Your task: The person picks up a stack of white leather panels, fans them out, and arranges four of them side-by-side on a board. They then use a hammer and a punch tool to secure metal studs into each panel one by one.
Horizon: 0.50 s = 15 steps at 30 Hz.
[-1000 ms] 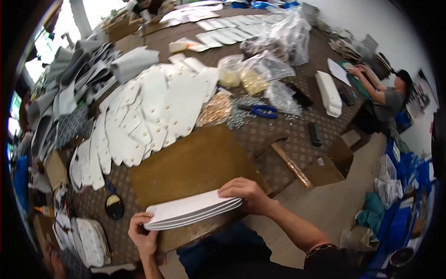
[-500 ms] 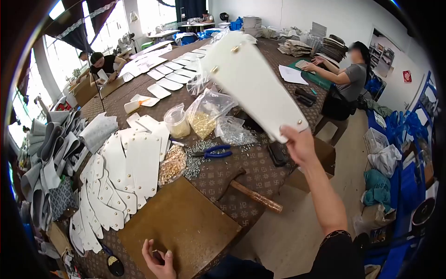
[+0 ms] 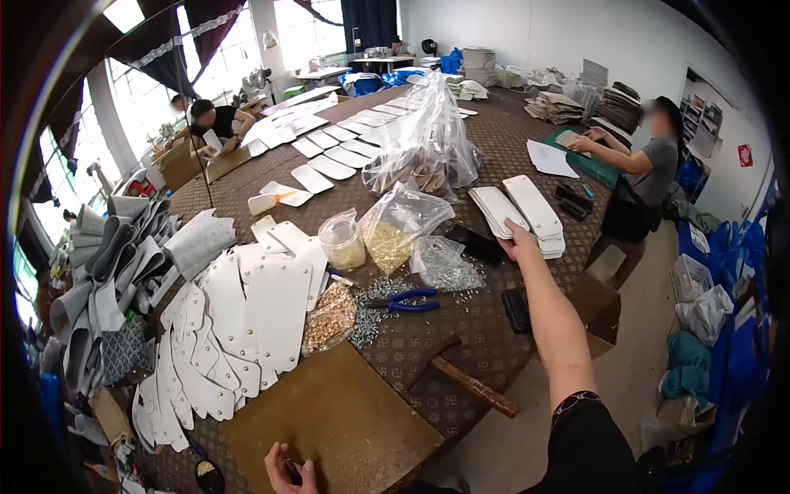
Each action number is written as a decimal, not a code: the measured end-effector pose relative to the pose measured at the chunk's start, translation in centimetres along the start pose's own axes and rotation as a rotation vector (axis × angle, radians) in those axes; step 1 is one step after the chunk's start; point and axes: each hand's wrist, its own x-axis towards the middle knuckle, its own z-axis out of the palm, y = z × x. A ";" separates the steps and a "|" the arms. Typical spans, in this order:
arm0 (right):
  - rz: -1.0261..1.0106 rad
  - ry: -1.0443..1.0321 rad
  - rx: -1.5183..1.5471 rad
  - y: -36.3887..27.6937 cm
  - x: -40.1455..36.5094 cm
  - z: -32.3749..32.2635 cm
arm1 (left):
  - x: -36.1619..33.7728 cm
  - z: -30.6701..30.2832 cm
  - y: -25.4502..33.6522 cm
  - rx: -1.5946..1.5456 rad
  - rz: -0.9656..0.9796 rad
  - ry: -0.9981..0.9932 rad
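My right hand (image 3: pixel 520 240) reaches forward and grips the near end of a white panel (image 3: pixel 494 210) at the top of a small stack. Beside it lies a second stack of white panels (image 3: pixel 533 206) with metal rivets in their ends. My left hand (image 3: pixel 290 473) rests at the near edge of a brown board (image 3: pixel 337 412), fingers loosely curled and apart from the thumb, holding nothing. A hammer (image 3: pixel 473 384) with a wooden handle lies right of the board. Beyond the board are blue-handled pliers (image 3: pixel 411 302) among scattered small silver rivets.
Riveted white pieces (image 3: pixel 267 305) overlap at left, near grey material rolls (image 3: pixel 123 255). Bags of gold fasteners (image 3: pixel 387 243) and silver ones (image 3: pixel 444 263), a plastic tub (image 3: pixel 341 240) and a large clear bag (image 3: pixel 428 148) stand midtable. One person (image 3: pixel 646 156) works at right, others at far left.
The white panel in my right hand has come down from the air onto the stack on the table. My left hand stays by the board; the view has shifted slightly.
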 end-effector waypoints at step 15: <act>-0.103 -0.138 -0.351 -2.1 1.5 0.5 | -0.3 -3.1 -5.0 0.079 0.224 0.013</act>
